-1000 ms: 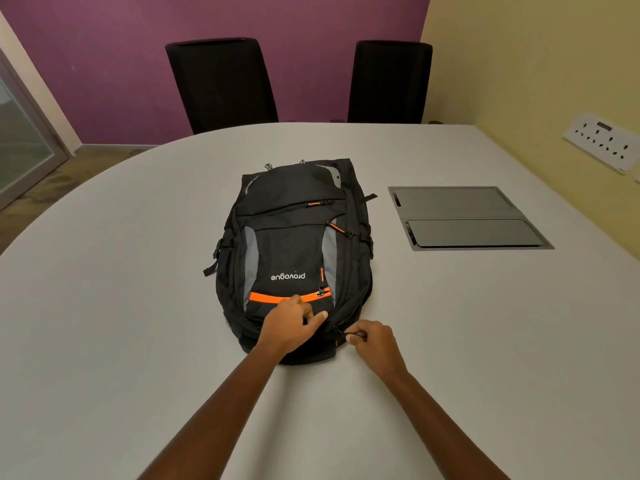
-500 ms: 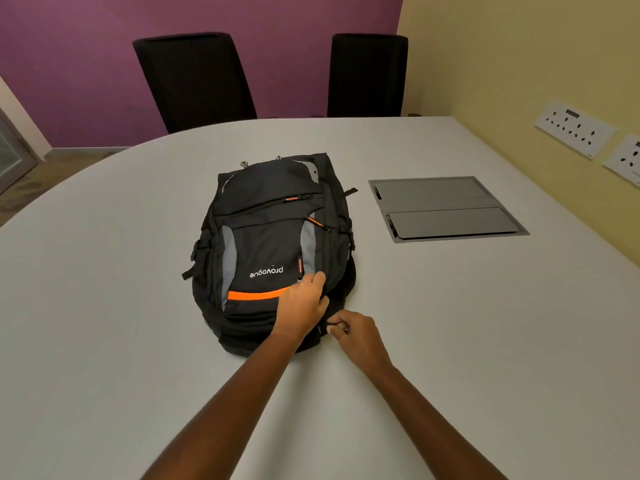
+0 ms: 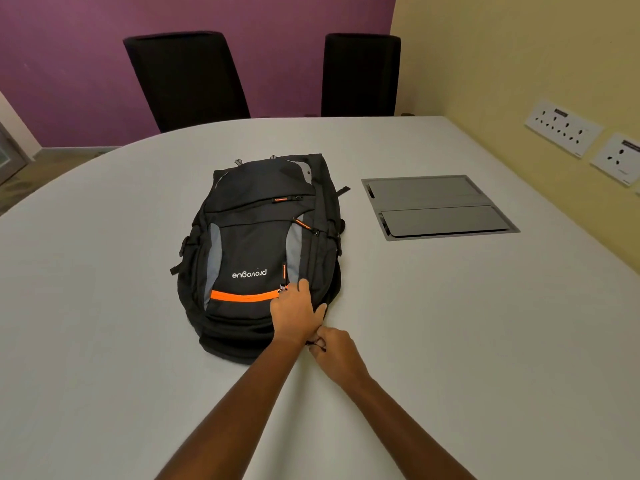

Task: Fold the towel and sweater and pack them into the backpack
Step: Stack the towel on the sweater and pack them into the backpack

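Black orange-striped backpack (image 3: pixel 256 251), braced under the flat left hand (image 3: pixel 294 315), seemingly needs zipping: right hand (image 3: pixel 336 353) pinches the zipper pull (image 3: pixel 319 346).

- "provogue", in white lower-case letters, stands on the front panel of the black backpack (image 3: pixel 256 244), just above its orange stripe (image 3: pixel 242 295). Seen from the head camera, the word is upside down.
- The white socket plates (image 3: pixel 562 128) on the yellow wall each bear a small dark label, too small to read.
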